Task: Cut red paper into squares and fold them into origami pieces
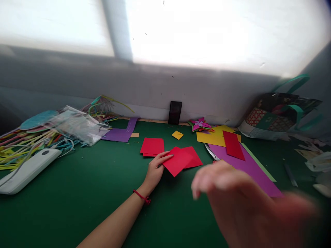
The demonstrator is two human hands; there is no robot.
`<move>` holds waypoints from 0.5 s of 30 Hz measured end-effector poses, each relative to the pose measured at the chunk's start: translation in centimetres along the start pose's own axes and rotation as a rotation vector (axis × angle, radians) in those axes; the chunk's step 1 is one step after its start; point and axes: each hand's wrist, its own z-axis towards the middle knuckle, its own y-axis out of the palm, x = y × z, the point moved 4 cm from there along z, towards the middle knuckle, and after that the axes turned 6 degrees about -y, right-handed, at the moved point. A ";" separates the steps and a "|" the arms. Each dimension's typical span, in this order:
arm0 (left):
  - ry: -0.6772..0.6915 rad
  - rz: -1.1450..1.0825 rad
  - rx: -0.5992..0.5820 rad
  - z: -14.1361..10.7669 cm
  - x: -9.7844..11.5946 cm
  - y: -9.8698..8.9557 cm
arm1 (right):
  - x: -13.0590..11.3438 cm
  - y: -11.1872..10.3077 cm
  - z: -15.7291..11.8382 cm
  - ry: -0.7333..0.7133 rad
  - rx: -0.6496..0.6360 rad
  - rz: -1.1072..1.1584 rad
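Observation:
My left hand (155, 169), with a red cord at the wrist, grips the left corner of a red paper square (176, 162). That square overlaps another red square (192, 157) lying to its right. Behind my left hand, a small stack of red squares (152, 146) lies on the green table (103, 193). Large and blurred in the right foreground is my right hand (232, 193), raised above the table, its fingers bent forward; what it holds, if anything, cannot be made out. Scissors (211, 151) lie partly hidden behind it.
At the back stand a dark phone (175, 112) and a yellow folded piece (177, 135). Purple paper (248, 165), yellow paper (214, 137) and a bag (271, 117) are on the right. Colourful strips, a plastic bag (77, 125) and a white device (31, 170) lie left.

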 end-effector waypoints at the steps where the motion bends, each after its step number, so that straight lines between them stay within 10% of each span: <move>1: -0.007 -0.031 0.012 0.0 -0.1 -0.1 | 1.4 0.2 1.3 0.041 0.041 0.076; 8: -0.090 -0.262 0.021 0.0 -0.2 -0.1 | 15.3 -4.7 2.0 0.487 0.205 -0.154; 15: -0.157 -0.273 -0.054 0.0 -0.3 0.7 | 17.4 -2.6 1.1 0.546 0.058 0.018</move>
